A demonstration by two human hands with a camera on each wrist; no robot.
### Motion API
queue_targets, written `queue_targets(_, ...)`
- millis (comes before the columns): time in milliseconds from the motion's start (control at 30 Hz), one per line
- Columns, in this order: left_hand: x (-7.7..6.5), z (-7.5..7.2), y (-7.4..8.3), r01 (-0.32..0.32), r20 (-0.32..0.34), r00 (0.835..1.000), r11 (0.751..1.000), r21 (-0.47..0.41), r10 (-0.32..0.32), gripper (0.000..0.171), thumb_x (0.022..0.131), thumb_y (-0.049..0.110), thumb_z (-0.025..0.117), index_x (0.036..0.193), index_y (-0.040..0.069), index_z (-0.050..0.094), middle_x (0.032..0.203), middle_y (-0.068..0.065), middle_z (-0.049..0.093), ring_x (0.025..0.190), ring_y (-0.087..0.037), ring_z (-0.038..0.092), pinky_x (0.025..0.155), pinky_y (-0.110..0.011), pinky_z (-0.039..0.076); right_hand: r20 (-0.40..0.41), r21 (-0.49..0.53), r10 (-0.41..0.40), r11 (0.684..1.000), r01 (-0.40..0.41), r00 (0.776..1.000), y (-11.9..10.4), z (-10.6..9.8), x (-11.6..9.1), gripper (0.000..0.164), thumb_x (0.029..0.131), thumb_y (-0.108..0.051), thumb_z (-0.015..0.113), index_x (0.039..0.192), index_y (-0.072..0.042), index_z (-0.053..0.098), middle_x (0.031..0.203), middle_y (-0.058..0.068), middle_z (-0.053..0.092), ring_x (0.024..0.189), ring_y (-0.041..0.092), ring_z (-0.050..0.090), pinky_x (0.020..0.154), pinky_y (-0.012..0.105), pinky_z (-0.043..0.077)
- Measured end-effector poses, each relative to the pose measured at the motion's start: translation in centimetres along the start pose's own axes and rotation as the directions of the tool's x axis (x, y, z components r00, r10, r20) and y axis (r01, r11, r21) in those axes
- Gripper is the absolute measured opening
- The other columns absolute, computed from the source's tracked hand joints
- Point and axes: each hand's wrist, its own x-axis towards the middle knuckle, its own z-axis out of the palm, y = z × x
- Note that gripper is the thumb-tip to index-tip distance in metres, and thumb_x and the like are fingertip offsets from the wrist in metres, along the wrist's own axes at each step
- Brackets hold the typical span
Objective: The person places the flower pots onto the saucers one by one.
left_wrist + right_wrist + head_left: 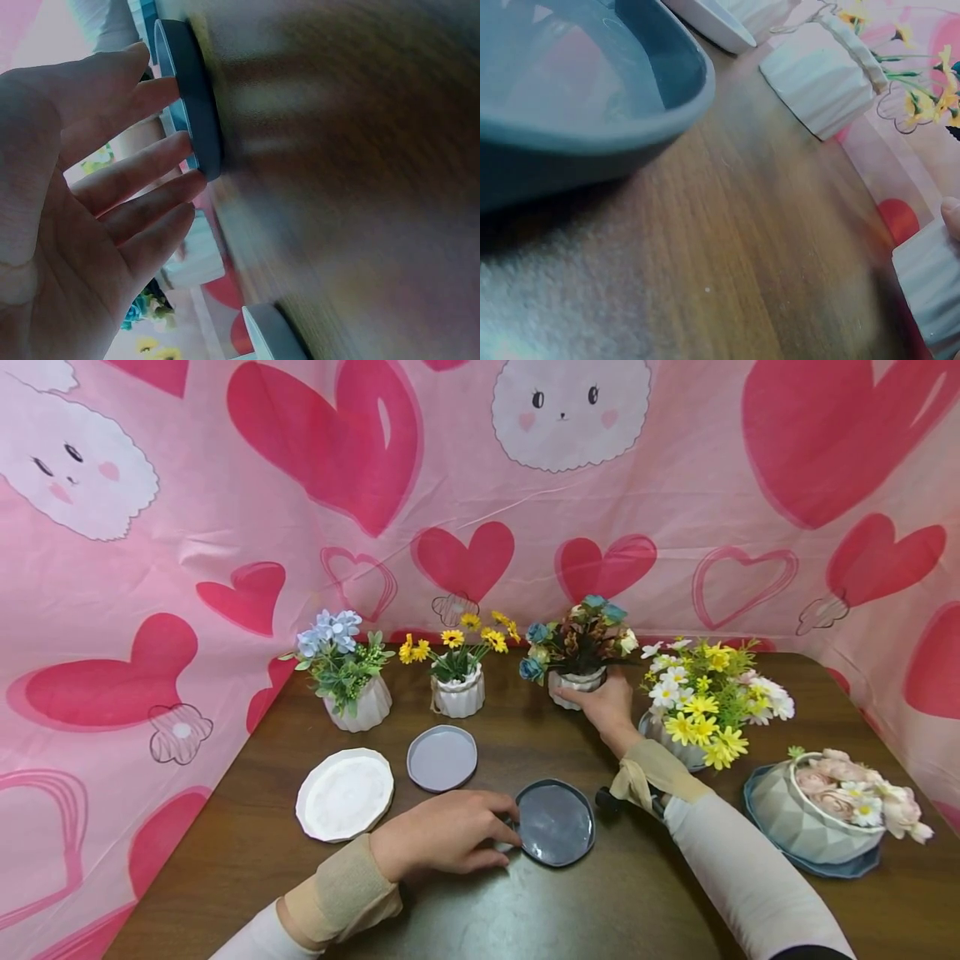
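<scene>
At the back of the brown table (622, 902), in front of a pink heart-printed cloth (487, 493): from the left, a blue-flower pot (348, 681) and a yellow-flower pot (459, 693). Ahead of these, a white plate (345, 795) and, just beside it, a lilac plate (442, 758). On the right side, a pot of yellow and white daisies (705, 706), partly covered by the right wrist and lying closest in the way of that arm. Farther right and nearer, a bowl of pale pink flowers (821, 818), set on a blue plate (847, 869).

Gripped in the right hand (611, 706), with thumb across the front and fingers curled round the side: the pot of teal and cream flowers (581, 652), at the back between the yellow flowers and the daisies (lifted or resting, cannot tell). Near the front, well apart from that pot, the dark grey plate (557, 823), touched at its left rim by the left hand (453, 835), fingers fairly straight and slightly spread, not clasped round it.
</scene>
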Motion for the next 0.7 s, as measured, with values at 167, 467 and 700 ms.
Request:
queue_targets(167,0.03,-0.06,0.04,-0.001,0.002,1.0,1.0,-0.003,0.001,0.026,0.094,0.038,0.066,0.115,0.025,0.074,0.119,0.002,0.063,0.105,-0.006,0.062,0.093,-0.023,0.051,0.0,0.009,-0.004,1.0,0.004,1.0,-0.29,-0.06,-0.22,0.095,0.066,-0.031,0.093,0.142,-0.004,0.044,0.137,0.02,0.057,0.129,0.034,0.052,0.109,0.048,0.042)
queue_targets(467,-0.07,-0.08,0.02,0.003,0.011,1.0,1.0,-0.006,-0.003,0.027,0.094,0.038,0.066,0.116,0.025,0.074,0.122,0.001,0.063,0.108,-0.007,0.062,0.094,-0.023,0.051,0.019,0.025,0.026,0.999,-0.026,0.999,-0.62,-0.41,-0.28,0.097,0.068,-0.033,0.091,0.145,-0.005,0.04,0.143,0.018,0.052,0.134,0.032,0.048,0.111,0.048,0.041)
queue_targets(700,-0.04,-0.1,0.1,0.002,0.006,1.0,1.0,-0.008,-0.002,0.027,0.094,0.038,0.066,0.116,0.024,0.074,0.123,0.001,0.063,0.108,-0.007,0.063,0.094,-0.023,0.051,0.031,0.019,0.037,0.999,-0.038,0.999,-0.62,-0.59,-0.37,0.097,0.069,-0.036,0.091,0.146,-0.006,0.039,0.144,0.018,0.051,0.135,0.033,0.047,0.11,0.049,0.041)
